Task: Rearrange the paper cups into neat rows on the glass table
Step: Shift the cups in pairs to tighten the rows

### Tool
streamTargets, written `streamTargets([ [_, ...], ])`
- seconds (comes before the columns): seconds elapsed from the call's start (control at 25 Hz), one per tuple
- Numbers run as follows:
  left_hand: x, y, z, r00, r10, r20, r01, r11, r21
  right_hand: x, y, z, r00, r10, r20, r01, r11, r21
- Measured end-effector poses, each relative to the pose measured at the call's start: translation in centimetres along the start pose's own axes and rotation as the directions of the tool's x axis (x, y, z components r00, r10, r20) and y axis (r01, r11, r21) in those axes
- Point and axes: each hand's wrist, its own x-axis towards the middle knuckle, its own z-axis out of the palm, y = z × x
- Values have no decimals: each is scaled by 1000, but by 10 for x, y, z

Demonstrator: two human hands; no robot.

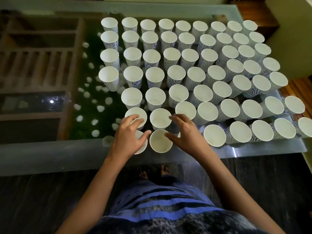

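Note:
Several white paper cups with blue wavy print stand upright in rows on the glass table [50,154], filling its right half. My left hand [130,135] lies spread over a near-edge cup [141,147], its fingertips reaching the rim of the cup behind [135,114]. My right hand [184,132] is spread over another cup that is almost hidden under the palm. Its thumb is at the rim of the middle front cup [160,141], and its fingers reach the cup behind that [159,119]. Neither hand visibly grips a cup.
Under the glass lie green turf and white pebbles [99,108], with a wooden frame [33,65] on the left. At the far right, cups [303,127] stand at the table's edge. My bare feet [153,173] stand on the dark floor by the near edge.

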Motion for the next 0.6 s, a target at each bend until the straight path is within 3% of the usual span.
streamTargets([
  [0.16, 19, -16, -3, 985, -174, 6, 173, 984, 38, 26, -9, 8, 1000, 1, -4, -1, 999, -38],
  [0.6, 35, -21, 8, 976, -212, 55, 209, 977, 49, 52, -17, 22, 997, 26, 67, -17, 992, -126],
])
